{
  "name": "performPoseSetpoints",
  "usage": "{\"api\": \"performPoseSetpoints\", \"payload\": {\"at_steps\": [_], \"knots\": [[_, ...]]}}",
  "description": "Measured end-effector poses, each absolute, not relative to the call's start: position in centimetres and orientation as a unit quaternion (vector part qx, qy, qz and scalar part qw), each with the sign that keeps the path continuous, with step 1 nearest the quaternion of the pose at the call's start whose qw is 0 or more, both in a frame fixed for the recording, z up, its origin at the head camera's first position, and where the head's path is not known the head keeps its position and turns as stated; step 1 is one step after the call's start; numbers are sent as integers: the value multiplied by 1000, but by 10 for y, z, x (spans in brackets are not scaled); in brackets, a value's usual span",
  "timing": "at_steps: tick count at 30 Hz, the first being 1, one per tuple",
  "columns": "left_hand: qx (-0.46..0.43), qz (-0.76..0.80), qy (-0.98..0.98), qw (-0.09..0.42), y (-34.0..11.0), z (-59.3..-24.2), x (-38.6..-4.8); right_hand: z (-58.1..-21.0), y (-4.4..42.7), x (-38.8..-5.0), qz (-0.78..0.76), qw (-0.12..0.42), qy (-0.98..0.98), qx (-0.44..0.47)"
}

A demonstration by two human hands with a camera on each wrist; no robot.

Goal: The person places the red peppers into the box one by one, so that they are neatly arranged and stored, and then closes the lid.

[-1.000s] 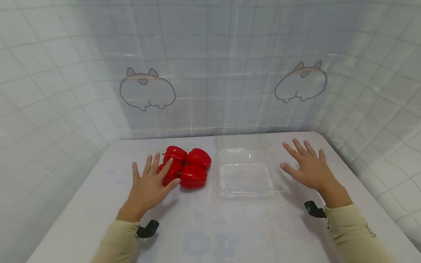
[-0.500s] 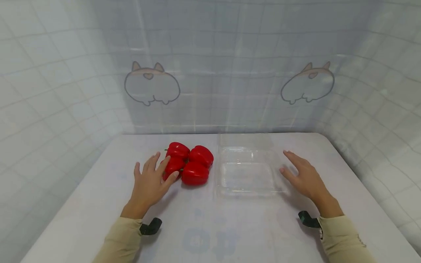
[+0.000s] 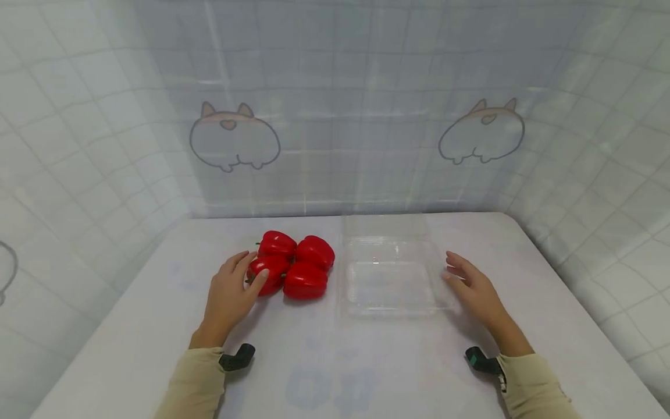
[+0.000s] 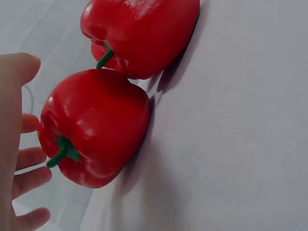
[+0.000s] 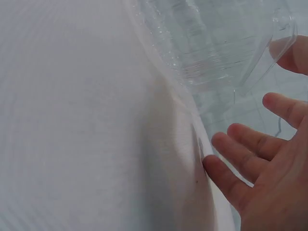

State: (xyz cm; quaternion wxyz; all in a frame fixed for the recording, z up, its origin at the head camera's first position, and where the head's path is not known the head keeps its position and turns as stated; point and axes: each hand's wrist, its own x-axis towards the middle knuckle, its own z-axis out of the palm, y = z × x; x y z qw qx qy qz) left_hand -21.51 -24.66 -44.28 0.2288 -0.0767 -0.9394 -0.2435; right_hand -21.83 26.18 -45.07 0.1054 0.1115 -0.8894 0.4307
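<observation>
Several red bell peppers [image 3: 306,281] with green stems lie clustered on the table. Around the stem end of the front-left pepper [image 4: 96,127] curves my left hand [image 3: 229,294], thumb in front and fingers behind. In the left wrist view its fingers are loosely bent beside the stem; whether a fingertip touches the skin I cannot tell. A clear plastic clamshell box [image 3: 389,282] lies open to the right of the peppers, its lid [image 3: 384,226] toward the wall. At the box's right edge hovers my right hand [image 3: 477,294], fingers loosely spread, the thumb overlapping the clear rim in the wrist view.
The white table [image 3: 324,372] bears faint blue print near the front. A gridded curtain [image 3: 361,116] with animal drawings rises behind it and on both sides. A dark wrist mount [image 3: 238,357] sticks out from each sleeve.
My left hand has drawn its spread fingers together and closed in on the front-left pepper. The right hand has lowered and moved left to the box edge, its fingers less spread.
</observation>
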Motion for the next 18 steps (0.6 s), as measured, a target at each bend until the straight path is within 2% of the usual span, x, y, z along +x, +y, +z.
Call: {"api": "performPoseSetpoints", "payload": {"at_steps": [11, 18], "knots": [[-49, -345, -921, 173, -244, -467, -207, -455, 269, -202, 447, 75, -887, 87], [-54, -397, -905, 139, -236, -471, -211, -452, 277, -196, 456, 82, -881, 96]]}}
